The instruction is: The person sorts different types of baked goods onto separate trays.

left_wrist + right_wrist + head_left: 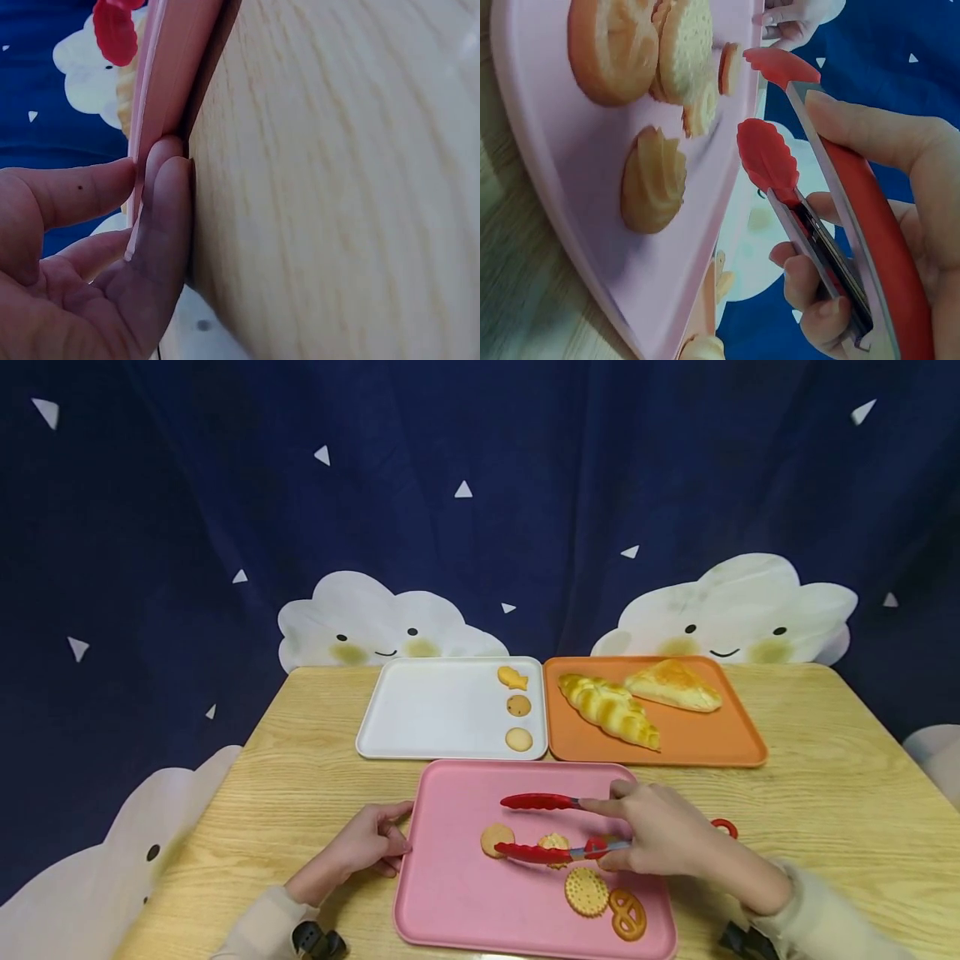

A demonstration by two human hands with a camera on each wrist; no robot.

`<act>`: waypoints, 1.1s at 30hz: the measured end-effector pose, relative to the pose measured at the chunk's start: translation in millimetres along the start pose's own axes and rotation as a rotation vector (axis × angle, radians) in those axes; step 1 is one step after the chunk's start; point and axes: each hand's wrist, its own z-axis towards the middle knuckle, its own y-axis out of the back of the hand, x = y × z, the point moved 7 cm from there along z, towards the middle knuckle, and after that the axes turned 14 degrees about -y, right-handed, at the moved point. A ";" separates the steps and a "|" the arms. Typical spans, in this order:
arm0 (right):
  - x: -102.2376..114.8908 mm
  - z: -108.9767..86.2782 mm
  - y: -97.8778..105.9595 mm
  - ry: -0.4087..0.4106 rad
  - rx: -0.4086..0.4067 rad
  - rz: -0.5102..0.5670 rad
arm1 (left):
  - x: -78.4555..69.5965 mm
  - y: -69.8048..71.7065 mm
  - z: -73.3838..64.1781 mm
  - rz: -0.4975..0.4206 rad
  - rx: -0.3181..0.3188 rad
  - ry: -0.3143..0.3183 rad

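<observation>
My left hand (365, 842) is at the left edge of the pink tray (457, 910), thumb and fingers pinching its rim (166, 82). My right hand (663, 828) grips red-tipped metal tongs (538, 802) over the tray, their two tips spread apart with nothing between them. The lower tip overlaps a round cookie (495, 838) in the head view and partly covers a flower-shaped cookie (553, 842). Nearer me lie a dotted scalloped biscuit (587, 892) and a pretzel-shaped cookie (628, 915). A swirled cookie (654, 181) shows in the right wrist view, hidden by my hand from above.
Behind, a white tray (435, 710) has a fish-shaped cracker (512, 677), a speckled cookie (518, 705) and a plain round cookie (518, 739) along its right side. Beside it, an orange tray (705, 743) carries a braided bread (609, 710) and a triangular pastry (672, 685).
</observation>
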 end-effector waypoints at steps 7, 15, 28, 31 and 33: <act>10.0 2.3 -4.3 0.048 -0.008 -0.008 | 1.1 0.1 1.1 0.001 0.000 0.000; 15.7 5.1 -9.0 0.070 0.006 -0.003 | 2.4 -0.7 0.5 0.000 0.000 -0.003; 16.9 5.3 -12.4 0.117 0.040 0.015 | 4.4 0.6 0.7 -0.009 0.003 -0.001; 16.6 5.1 -10.5 0.113 0.027 0.013 | 4.3 0.9 0.7 -0.008 0.002 -0.003; 16.8 5.0 -8.5 0.115 0.017 0.020 | 4.2 1.1 0.6 -0.008 0.002 -0.005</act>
